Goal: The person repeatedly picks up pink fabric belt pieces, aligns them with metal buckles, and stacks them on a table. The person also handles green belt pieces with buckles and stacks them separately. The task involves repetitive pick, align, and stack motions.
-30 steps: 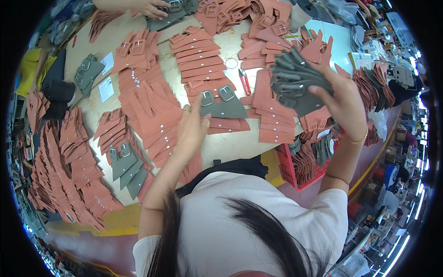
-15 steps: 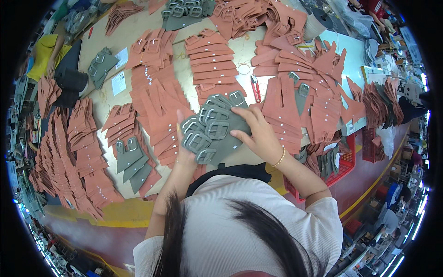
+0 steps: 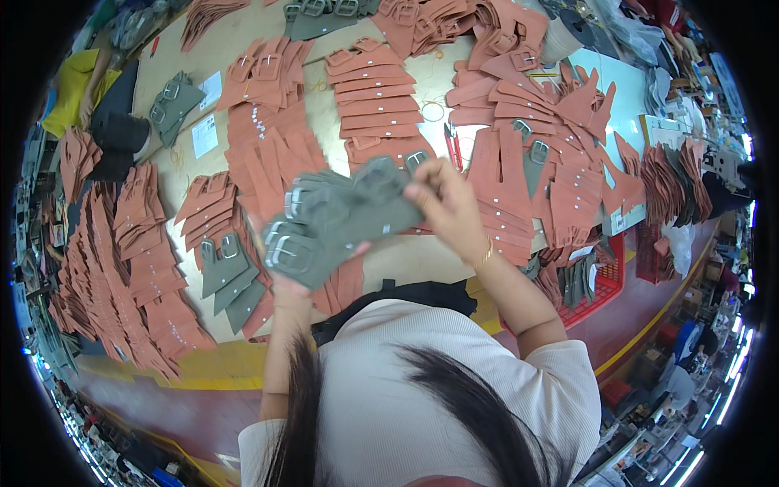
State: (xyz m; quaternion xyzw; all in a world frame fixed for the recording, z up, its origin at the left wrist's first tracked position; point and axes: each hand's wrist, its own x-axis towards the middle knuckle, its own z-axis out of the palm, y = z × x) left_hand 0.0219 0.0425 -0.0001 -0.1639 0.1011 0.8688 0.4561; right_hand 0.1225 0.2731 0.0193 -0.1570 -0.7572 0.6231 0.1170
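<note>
A fanned bundle of grey-green buckled leather-like pieces is held above the table, its middle smeared by motion. My left hand grips the bundle from below at its left end, with fingertips showing under the lower edge. At the other end my right hand pinches the pieces beside a silver-coloured buckle. Red-handled snips lie on the table just past my right hand. Beneath and beyond the bundle are rows of salmon-coloured pieces.
More grey-green pieces lie at the left and far left. White paper sheets, a thread cone and a red basket at the right stand around. A person in yellow is at the far left.
The bundle has shifted left and spread wider between my hands. My left hand moved left and down with it; my right fingers closed on the right end.
</note>
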